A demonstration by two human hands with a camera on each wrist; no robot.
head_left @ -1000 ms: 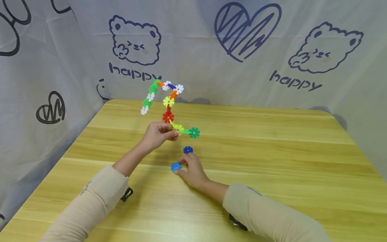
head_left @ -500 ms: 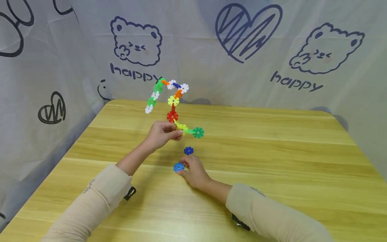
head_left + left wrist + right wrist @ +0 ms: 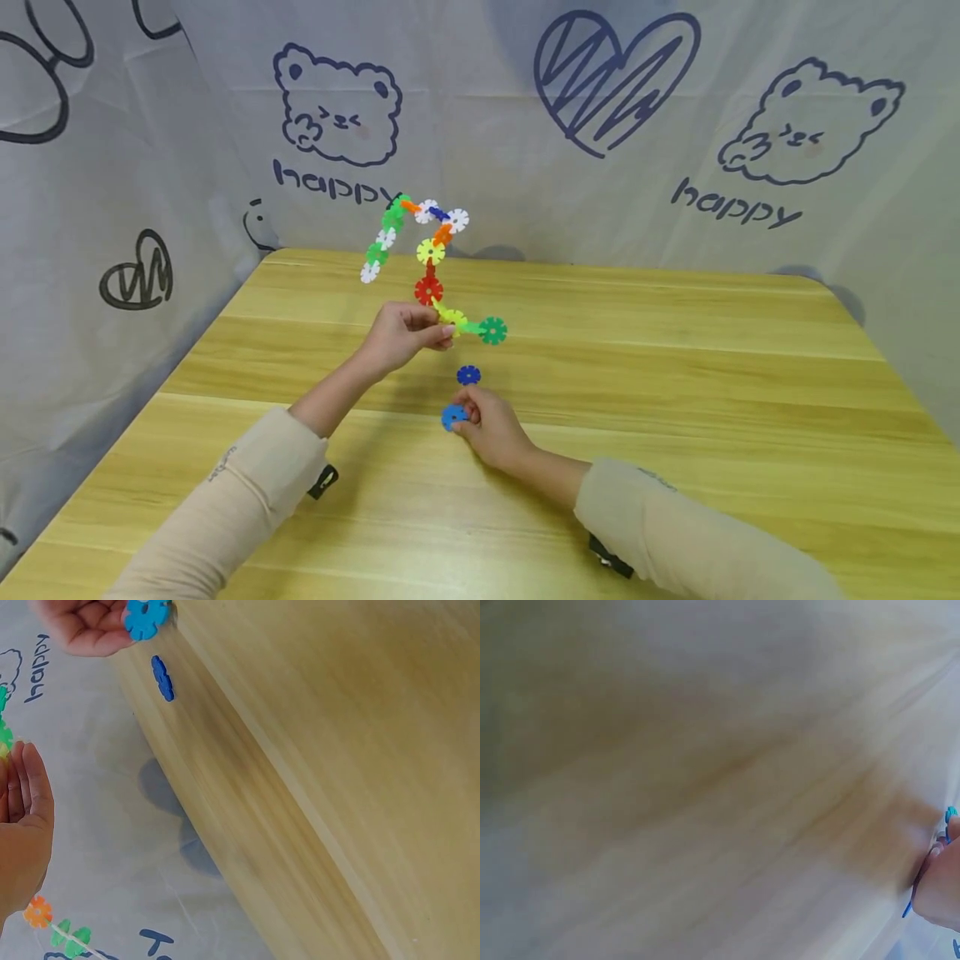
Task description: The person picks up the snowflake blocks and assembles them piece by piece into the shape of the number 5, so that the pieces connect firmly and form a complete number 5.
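Observation:
My left hand (image 3: pixel 397 336) holds a bent chain of notched plastic discs (image 3: pixel 429 291) above the table, pinching it near a yellow disc. The chain rises through red, yellow, orange and white discs, then bends down on the left through green and white ones. A dark green disc (image 3: pixel 492 331) forms its right end. Lower and to the right, my right hand (image 3: pixel 495 429) pinches a light blue disc (image 3: pixel 453 417) between thumb and fingers. Just beyond those fingers a dark blue disc (image 3: pixel 468 375) lies on the table, also visible in the left wrist view.
The wood-grain table (image 3: pixel 675 375) spreads under both hands. Behind it hangs a pale cloth (image 3: pixel 480 125) with drawn bears, hearts and lettering. A dark strap piece shows under each sleeve cuff.
My right hand has shifted slightly right with the light blue disc. My left hand and the chain moved a little right at first, then stayed. The dark blue disc keeps its place.

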